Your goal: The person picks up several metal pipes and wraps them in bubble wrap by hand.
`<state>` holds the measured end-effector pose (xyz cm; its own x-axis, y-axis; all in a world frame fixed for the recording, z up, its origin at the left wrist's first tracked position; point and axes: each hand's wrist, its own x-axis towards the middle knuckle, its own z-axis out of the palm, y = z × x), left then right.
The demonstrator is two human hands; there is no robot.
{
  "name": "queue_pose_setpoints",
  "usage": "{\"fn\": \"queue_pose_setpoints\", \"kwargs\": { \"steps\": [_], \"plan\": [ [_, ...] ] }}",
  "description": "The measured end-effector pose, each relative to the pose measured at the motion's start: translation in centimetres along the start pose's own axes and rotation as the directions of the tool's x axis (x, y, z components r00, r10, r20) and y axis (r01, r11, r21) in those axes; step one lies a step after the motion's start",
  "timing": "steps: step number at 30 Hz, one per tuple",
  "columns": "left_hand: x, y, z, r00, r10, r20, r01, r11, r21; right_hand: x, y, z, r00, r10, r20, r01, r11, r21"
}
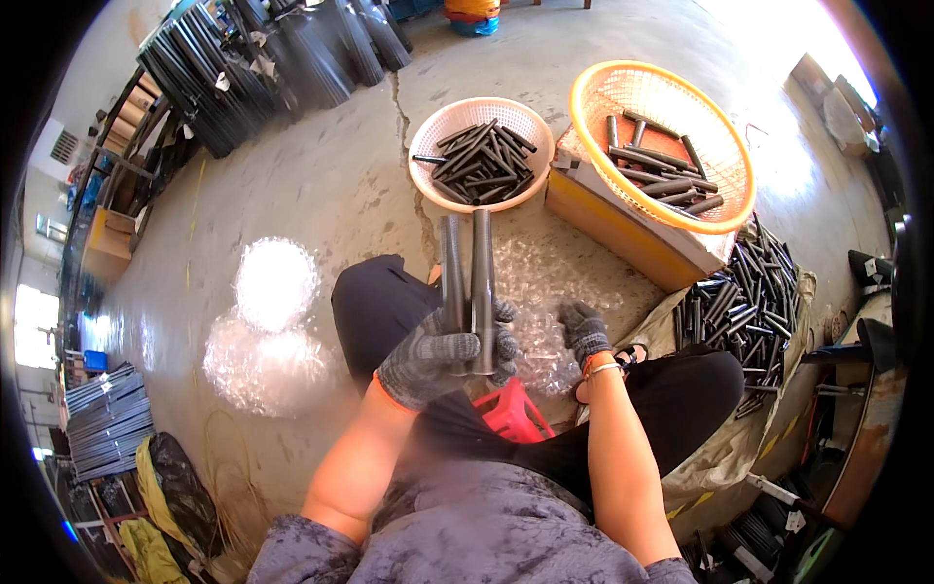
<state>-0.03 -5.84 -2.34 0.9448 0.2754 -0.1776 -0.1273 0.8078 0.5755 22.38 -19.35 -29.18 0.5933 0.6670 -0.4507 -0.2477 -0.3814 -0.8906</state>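
My left hand (428, 362), in a grey knit glove with an orange cuff, is wrapped round two black tubes (483, 282). They stand side by side, nearly upright, above my lap. My right hand (584, 329), gloved alike, hovers by my right knee with its fingers loosely apart and nothing visible in them. Beyond the tubes, a pale pink basket (425, 183) on the floor holds many thin black tubes. A larger orange-rimmed basket (744, 185) to its right contains several thicker black tubes, some leaning on its wall.
A cardboard box (623, 229) supports the orange-rimmed basket. Right of me, a heap of black tubes (744, 311) lies on a pale sack (725, 443). Clear bubble wrap (268, 360) covers floor at left, with more between my legs. A red stool (514, 414) is beneath me. Bundled long rods (107, 423) lie far left.
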Motion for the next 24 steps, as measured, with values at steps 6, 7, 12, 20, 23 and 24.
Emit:
{"fn": "queue_pose_setpoints", "kwargs": {
  "steps": [6, 7, 12, 20, 23, 24],
  "plan": [
    [-0.6, 0.9, -0.1, 0.999, -0.021, -0.051, 0.022, 0.999, 0.025, -1.2, 1.5, 0.2, 0.742, 0.547, -0.387, -0.497, 0.837, 0.231],
    [-0.5, 1.2, 0.2, 0.999, -0.037, -0.024, 0.037, 0.999, 0.016, -1.9, -1.0, 0.6, 0.890, 0.334, -0.309, -0.242, 0.922, 0.301],
    [-0.6, 0.9, -0.2, 0.996, -0.069, -0.047, 0.068, 0.997, -0.029, -9.9, -17.7, 5.4, 0.787, -0.333, 0.520, 0.075, 0.887, 0.455],
    [-1.0, 0.7, 0.2, 0.998, -0.001, 0.064, 0.000, 1.000, 0.003, -7.4, -14.3, 4.2, 0.888, -0.199, 0.416, 0.052, 0.940, 0.338],
    [-0.4, 0.7, 0.3, 0.996, -0.049, 0.081, 0.052, 0.998, -0.036, 0.7, 1.0, -1.0, 0.977, -0.102, -0.187, 0.073, 0.985, -0.155],
    [-0.6, 0.6, 0.0, 0.998, -0.043, 0.040, 0.044, 0.998, -0.036, 1.0, 3.0, -2.7, 0.952, 0.003, -0.307, -0.175, 0.827, -0.535]
  ]
}}
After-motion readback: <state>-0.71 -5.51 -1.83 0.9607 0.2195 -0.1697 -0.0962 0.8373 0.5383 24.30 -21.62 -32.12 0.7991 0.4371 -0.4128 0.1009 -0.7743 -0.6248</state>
